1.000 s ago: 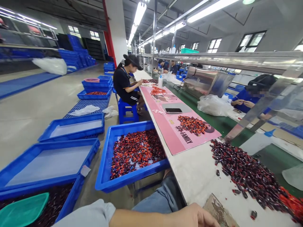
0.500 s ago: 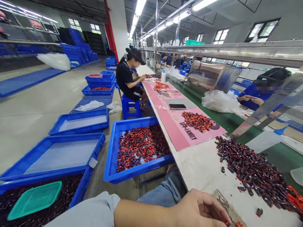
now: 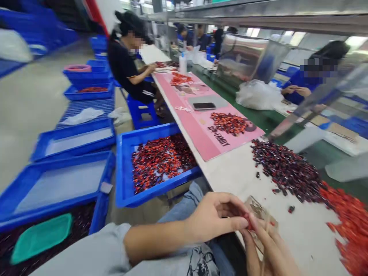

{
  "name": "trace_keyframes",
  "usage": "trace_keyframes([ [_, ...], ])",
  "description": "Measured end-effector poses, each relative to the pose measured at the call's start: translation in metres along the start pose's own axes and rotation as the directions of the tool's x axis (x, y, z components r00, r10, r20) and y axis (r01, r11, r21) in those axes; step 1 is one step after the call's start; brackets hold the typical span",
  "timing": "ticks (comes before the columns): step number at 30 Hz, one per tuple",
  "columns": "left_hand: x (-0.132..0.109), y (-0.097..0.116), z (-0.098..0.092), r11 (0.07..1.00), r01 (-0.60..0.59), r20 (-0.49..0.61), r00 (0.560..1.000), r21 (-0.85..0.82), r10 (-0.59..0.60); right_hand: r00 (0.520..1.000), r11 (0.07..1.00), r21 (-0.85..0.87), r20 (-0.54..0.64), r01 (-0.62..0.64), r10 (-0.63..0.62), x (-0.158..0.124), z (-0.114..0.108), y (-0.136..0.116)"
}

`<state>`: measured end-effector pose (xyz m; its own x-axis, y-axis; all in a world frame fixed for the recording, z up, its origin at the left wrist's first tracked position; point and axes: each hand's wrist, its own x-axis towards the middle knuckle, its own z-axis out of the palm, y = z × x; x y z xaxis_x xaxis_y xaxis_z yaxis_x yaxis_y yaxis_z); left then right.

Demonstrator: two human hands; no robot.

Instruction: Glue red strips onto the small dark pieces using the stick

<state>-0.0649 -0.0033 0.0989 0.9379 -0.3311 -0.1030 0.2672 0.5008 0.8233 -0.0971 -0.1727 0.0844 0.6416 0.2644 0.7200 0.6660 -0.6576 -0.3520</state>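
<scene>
My left hand [image 3: 214,216] is closed, its thumb and fingertips pinching a small red piece [image 3: 250,226] above the table's near edge. My right hand [image 3: 267,245] meets it there, fingertips pressed against the same piece. A thin pale stick [image 3: 266,224] rises from between the right fingers; its lower part is partly hidden. Beneath the hands lies a small brown-stained board [image 3: 258,209] on the white table [image 3: 232,172]. Nearby are a heap of small dark parts [image 3: 287,168] with reddish ends and a heap of bright red pieces [image 3: 347,222].
A blue tray [image 3: 122,172] of mixed red and black parts stands left of the table. Farther left are more blue trays [image 3: 110,168] and a green basket [image 3: 43,235]. A pink mat [image 3: 198,143] bears a phone [image 3: 204,106] and red-black parts [image 3: 230,123]. Co-workers sit beyond.
The view has tilted down and shifted right. My right hand has come into view with the thin stick, and both hands now meet at the red piece. More of the red heap shows.
</scene>
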Motion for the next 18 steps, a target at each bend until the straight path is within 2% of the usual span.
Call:
trace_keyframes([
  [2, -0.002, 0.004, -0.005, 0.995, -0.061, -0.004, 0.998, 0.080, 0.062, 0.999, 0.999, 0.025, -0.024, -0.026, 0.026, 0.008, 0.004, -0.010],
  [4, -0.004, 0.009, -0.011, 0.972, -0.161, 0.050, 0.987, 0.171, 0.154, 0.999, 0.997, 0.072, -0.011, -0.038, 0.039, 0.013, 0.005, -0.017],
  [8, -0.009, 0.016, -0.017, 0.884, -0.362, 0.155, 0.931, 0.295, 0.330, 0.998, 0.983, 0.172, -0.010, -0.066, 0.069, 0.018, 0.003, -0.021],
  [13, -0.014, 0.016, -0.014, 0.776, -0.470, 0.184, 0.882, 0.420, 0.434, 0.993, 0.926, 0.369, -0.038, -0.086, 0.108, 0.025, 0.000, -0.026],
  [18, -0.017, 0.013, -0.008, 0.577, -0.621, 0.257, 0.767, 0.530, 0.588, 0.971, 0.877, 0.465, -0.125, -0.122, 0.202, 0.027, 0.009, -0.040],
])
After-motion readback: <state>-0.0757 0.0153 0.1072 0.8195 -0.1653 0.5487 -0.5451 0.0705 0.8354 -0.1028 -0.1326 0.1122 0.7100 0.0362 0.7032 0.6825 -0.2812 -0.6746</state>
